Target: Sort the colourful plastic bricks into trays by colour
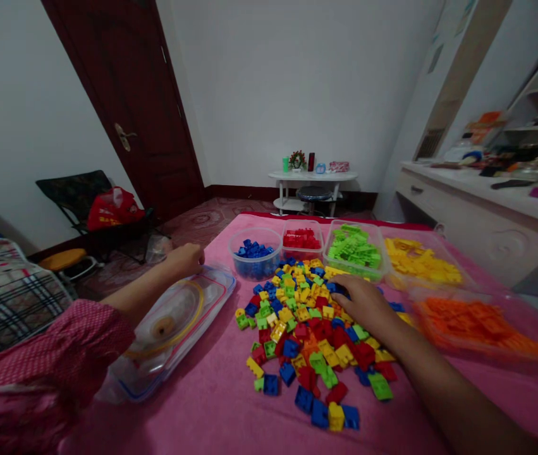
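Observation:
A pile of mixed toy building blocks (304, 309) in red, blue, yellow, green and orange lies on the pink-covered table (231, 404). My right hand (363, 302) reaches into the pile's far right side, its thumb and fingers closed around a blue building block (336, 288). On the left, my left hand (187, 260) is curled closed above the far end of the stacked clear lids (216, 287). What its fingers hold, if anything, is hidden. The lids have blue, red and yellow rims, and a round tan piece (163, 327) shows among them.
Along the far and right sides stand clear containers of sorted blocks: a round blue tub (255, 268), a red box (303, 251), a green box (328, 260), a yellow box (387, 282) and an orange box (415, 322). A plaid bag (7, 284) is at left; a white counter (477, 189) at right.

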Demonstrator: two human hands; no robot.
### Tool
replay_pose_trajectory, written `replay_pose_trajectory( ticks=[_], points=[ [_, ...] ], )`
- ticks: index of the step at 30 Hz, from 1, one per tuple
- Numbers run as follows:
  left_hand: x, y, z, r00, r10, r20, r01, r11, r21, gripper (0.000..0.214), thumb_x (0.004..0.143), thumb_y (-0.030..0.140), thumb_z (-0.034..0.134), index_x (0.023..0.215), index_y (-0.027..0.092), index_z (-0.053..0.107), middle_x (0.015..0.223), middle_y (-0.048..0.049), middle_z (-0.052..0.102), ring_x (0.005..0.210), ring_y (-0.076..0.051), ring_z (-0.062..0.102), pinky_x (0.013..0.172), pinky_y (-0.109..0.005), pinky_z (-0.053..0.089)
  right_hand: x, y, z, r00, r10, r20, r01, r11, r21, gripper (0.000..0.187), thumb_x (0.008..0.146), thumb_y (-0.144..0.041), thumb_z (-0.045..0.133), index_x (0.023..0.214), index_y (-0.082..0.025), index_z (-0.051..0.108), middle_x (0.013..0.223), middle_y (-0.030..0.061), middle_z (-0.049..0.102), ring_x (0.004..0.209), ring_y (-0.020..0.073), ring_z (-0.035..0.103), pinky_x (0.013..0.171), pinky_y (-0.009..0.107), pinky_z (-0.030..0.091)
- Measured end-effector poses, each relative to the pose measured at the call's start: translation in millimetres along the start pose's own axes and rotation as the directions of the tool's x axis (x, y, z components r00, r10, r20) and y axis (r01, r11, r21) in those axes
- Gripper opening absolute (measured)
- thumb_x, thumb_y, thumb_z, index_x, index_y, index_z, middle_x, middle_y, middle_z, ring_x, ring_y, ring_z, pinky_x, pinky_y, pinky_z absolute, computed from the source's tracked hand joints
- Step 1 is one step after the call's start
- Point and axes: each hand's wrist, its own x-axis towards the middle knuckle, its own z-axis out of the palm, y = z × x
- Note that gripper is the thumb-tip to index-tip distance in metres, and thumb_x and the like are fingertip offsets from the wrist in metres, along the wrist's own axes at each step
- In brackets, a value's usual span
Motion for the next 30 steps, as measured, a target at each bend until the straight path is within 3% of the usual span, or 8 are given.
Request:
replay_pose_trajectory(
  ticks=[3,7,11,13,18,21,25,30],
  points=[
    [5.6,4.1,-13.3,1.000,0.024,-0.018,-0.023,0.999,0.040,0.016,0.064,0.027,0.064,0.077,0.022,0.073,0.085,-0.0075,0.070,0.080,-0.021,0.064,0.068,-0.025,0.045,-0.5,-1.8,-1.1,1.000,0.011,-0.002,-0.011,1.000,-0.004,0.026,0.080,-0.021,0.054,0.104,-0.017,0.063,0.110,0.0106,0.065,0.104,0.0266,0.058,0.090,0.037,0.043],
    [19.8,21.1,-45.0,0.980,0.093,-0.177,-0.097,0.995,-0.017,0.018,0.070,0.032,0.060,0.078,0.022,0.073,0.083,-0.0056,0.070,0.078,-0.020,0.063,0.067,-0.025,0.045,0.1,-3.1,-1.1,1.000,0.025,0.009,-0.025,1.000,-0.004,0.028,0.079,-0.021,0.055,0.105,-0.016,0.063,0.112,0.0110,0.064,0.107,0.0266,0.057,0.092,0.037,0.042],
    [29.7,64.7,-60.3,0.883,0.176,-0.435,-0.265,0.952,-0.152,0.038,0.072,0.034,0.063,0.106,0.017,0.067,0.098,-0.0082,0.068,0.087,-0.019,0.062,0.076,-0.026,0.046,0.7,-1.6,0.4,1.000,0.027,0.005,-0.027,1.000,0.009,0.029,0.079,-0.021,0.056,0.107,-0.016,0.063,0.112,0.0106,0.064,0.107,0.0259,0.056,0.092,0.036,0.041],
    [26.9,95.4,-57.5,0.852,0.197,-0.486,-0.345,0.908,-0.238,0.038,0.074,0.033,0.061,0.107,0.016,0.066,0.106,-0.0089,0.066,0.080,-0.016,0.063,0.077,-0.026,0.047,0.9,-0.8,0.7,1.000,0.024,0.006,-0.024,1.000,0.014,0.028,0.078,-0.021,0.057,0.105,-0.016,0.063,0.110,0.0100,0.065,0.105,0.0252,0.057,0.091,0.035,0.041],
    [1.6,176.5,-33.3,0.803,0.381,-0.457,-0.575,0.698,-0.428,0.025,0.078,0.028,0.056,0.094,0.016,0.070,0.088,-0.0058,0.071,0.076,-0.015,0.063,0.071,-0.024,0.047,1.4,-1.3,-3.3,1.000,0.009,-0.005,-0.009,0.999,0.040,0.024,0.075,-0.019,0.059,0.098,-0.019,0.066,0.102,0.0065,0.067,0.100,0.0223,0.059,0.087,0.032,0.041],
    [-10.7,214.6,-15.2,0.780,0.461,-0.423,-0.622,0.646,-0.444,0.028,0.078,0.023,0.055,0.102,0.019,0.069,0.095,-0.0048,0.071,0.082,-0.016,0.063,0.078,-0.026,0.047,1.4,-1.8,-7.8,0.999,0.019,-0.037,-0.017,0.999,0.051,0.025,0.075,-0.020,0.061,0.099,-0.021,0.066,0.100,0.0050,0.068,0.096,0.0206,0.060,0.084,0.030,0.042],
    [-15.2,246.8,1.3,0.804,0.442,-0.398,-0.583,0.719,-0.378,0.031,0.080,0.019,0.049,0.106,0.020,0.067,0.106,-0.0072,0.068,0.101,-0.019,0.060,0.089,-0.028,0.045,1.3,-1.3,-12.1,0.999,0.033,-0.020,-0.032,0.999,0.031,0.022,0.073,-0.022,0.063,0.095,-0.021,0.067,0.098,0.0055,0.068,0.094,0.0204,0.060,0.081,0.029,0.042],
    [-18.2,264.4,1.0,0.888,0.384,-0.254,-0.442,0.865,-0.239,0.025,0.080,0.024,0.050,0.096,0.016,0.068,0.099,-0.0130,0.067,0.095,-0.025,0.064,0.080,-0.035,0.050,1.6,-1.4,-12.2,0.999,0.034,-0.016,-0.034,0.999,-0.013,0.033,0.070,-0.021,0.065,0.103,-0.021,0.065,0.103,0.0063,0.066,0.098,0.0215,0.059,0.084,0.030,0.041]
  ],
)
